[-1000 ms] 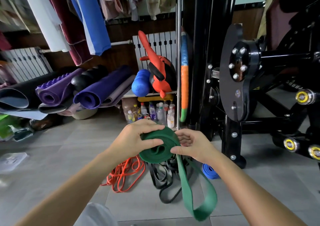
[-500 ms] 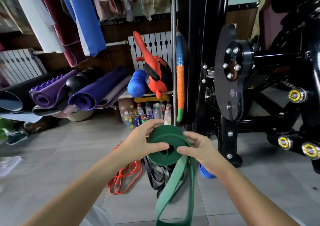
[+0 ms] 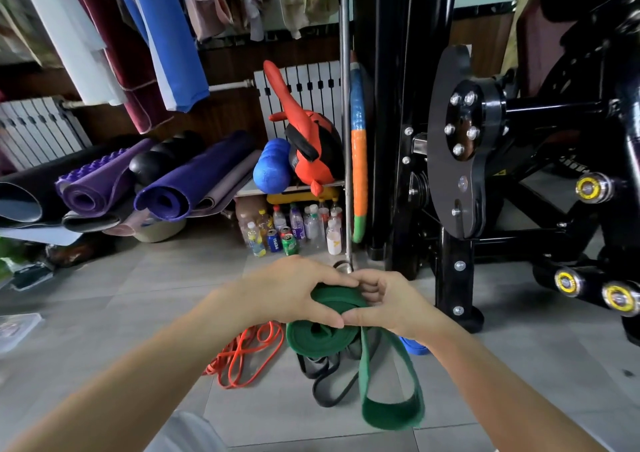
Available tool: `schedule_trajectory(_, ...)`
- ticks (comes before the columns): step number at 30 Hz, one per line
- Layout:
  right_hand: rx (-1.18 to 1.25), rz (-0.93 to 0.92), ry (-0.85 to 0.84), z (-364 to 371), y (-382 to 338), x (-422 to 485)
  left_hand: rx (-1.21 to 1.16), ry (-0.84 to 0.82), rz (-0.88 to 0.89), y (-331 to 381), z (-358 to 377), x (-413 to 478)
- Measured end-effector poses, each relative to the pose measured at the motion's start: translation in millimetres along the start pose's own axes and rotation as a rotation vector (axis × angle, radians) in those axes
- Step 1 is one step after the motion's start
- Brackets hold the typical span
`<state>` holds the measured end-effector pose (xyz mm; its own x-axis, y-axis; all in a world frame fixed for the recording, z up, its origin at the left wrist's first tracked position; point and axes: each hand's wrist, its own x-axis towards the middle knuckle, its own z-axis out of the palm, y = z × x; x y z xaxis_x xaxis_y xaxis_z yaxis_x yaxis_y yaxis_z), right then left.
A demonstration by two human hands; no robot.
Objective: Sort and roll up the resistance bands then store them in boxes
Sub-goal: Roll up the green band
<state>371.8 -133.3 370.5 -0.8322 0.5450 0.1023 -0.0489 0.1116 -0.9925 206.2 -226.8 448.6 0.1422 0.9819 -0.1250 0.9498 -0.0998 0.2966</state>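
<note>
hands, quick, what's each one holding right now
Left hand: gripping the rolled part of the green resistance band.
Right hand: gripping the same roll from the other side; its loose loop hangs below.

**Roll above floor bands**

The roll (image 3: 322,339) sits between the left hand (image 3: 291,296) and right hand (image 3: 391,308), its tail (image 3: 391,413) hanging below. On the floor (image 3: 138,296) beneath: thin band (image 3: 242,358) left, flat band (image 3: 325,382) under the roll, small roll (image 3: 414,347) right. Behind: mats (image 3: 162,195) left, bottles (image 3: 294,226) centre, machine (image 3: 460,161) right.

I see rolled mats (image 3: 194,188) piled by the wall, bottles (image 3: 313,225) under a low shelf (image 3: 252,188), and a black gym machine (image 3: 457,174) on my right.
</note>
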Motion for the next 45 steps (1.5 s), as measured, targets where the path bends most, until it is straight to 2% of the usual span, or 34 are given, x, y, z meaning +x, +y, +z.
schedule_trajectory(5,0.04,-0.004,0.002,-4.4,-0.4,-5.2,-0.179,0.181,0.042,-2.3,2.9,-3.6)
schedule_trajectory(10,0.141,0.004,0.061,-10.6,10.4,-13.2,-0.519,0.426,0.045,-7.9,9.7,-6.9)
schedule_trajectory(16,0.38,-0.07,0.039,-9.1,12.0,-10.9,-0.922,0.653,0.068,-3.2,29.5,-4.2)
schedule_trajectory(21,0.323,-0.083,0.093,-9.5,5.6,-11.1,-1.067,0.66,0.09,-0.3,34.5,-0.3)
schedule_trajectory(24,0.258,-0.065,0.143,-14.3,-1.8,-11.4,-0.966,0.56,0.069,-1.4,28.8,-2.1)
schedule_trajectory(26,0.188,-0.032,0.131,-16.1,-6.7,-10.8,-0.71,0.453,0.032,-2.7,17.6,-2.6)
schedule_trajectory(30,0.026,0.028,0.028,-13.3,-12.4,-7.9,-0.173,0.166,0.11,8.3,-2.9,6.2)
schedule_trajectory(33,-0.017,0.039,0.024,-13.8,-14.3,-6.6,0.044,0.038,0.132,13.2,-6.9,12.5)
schedule_trajectory(36,0.029,0.05,0.03,-17.9,-15.9,-6.4,0.062,0.054,0.173,11.3,-6.3,15.1)
schedule_trajectory(41,-0.014,-0.001,0.022,-29.7,-14.5,-13.5,-0.196,0.291,0.168,5.9,1.8,14.0)
schedule_trajectory(45,0.054,0.0,0.045,-33.6,-8.1,-18.7,-0.357,0.439,0.139,0.0,7.2,11.4)
